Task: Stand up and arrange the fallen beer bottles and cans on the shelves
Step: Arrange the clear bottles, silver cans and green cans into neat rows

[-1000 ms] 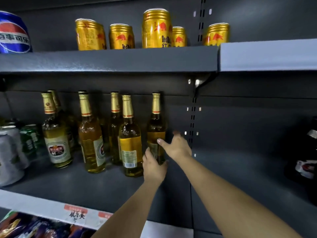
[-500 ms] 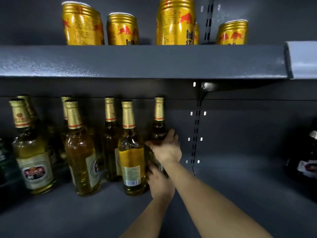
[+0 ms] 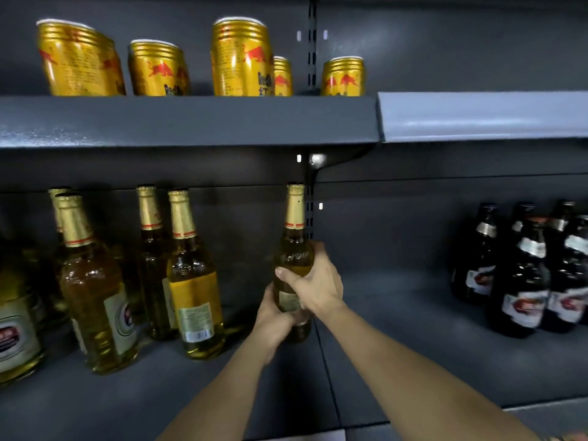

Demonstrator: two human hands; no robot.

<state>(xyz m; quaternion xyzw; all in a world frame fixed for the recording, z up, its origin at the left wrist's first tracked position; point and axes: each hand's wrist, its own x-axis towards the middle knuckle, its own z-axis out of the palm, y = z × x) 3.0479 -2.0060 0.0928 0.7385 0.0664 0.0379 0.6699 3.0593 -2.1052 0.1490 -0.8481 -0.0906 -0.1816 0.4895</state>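
Progress: looks mostly done, as far as visible. Every bottle and can in view is upright, none lying down. Gold-foil beer bottles point(image 3: 194, 281) stand grouped at left of the lower shelf point(image 3: 413, 329), dark bottles point(image 3: 521, 275) grouped at far right, gold cans point(image 3: 241, 58) stand on the upper shelf point(image 3: 191, 119).

Bottle in hand point(image 3: 294, 249): upright, mid lower shelf, just beside the seam between the two shelf bays, well apart from both groups. Base is hidden behind the hands, so can't tell if it's set down or lifted.

Grip: right hand point(image 3: 313, 281) wrapped round the bottle shoulder/body, left hand point(image 3: 275, 316) wrapped round the lower body — both grasping it.

Left, my guess: place this bottle in its spot, let go, maybe tidy spacing.

Vs 0.5 s ago: that bottle was next to the gold-foil group, now shifted right, clear gap opened. Both hands were already on it then. View also panned right, so the dark bottles now show more fully.
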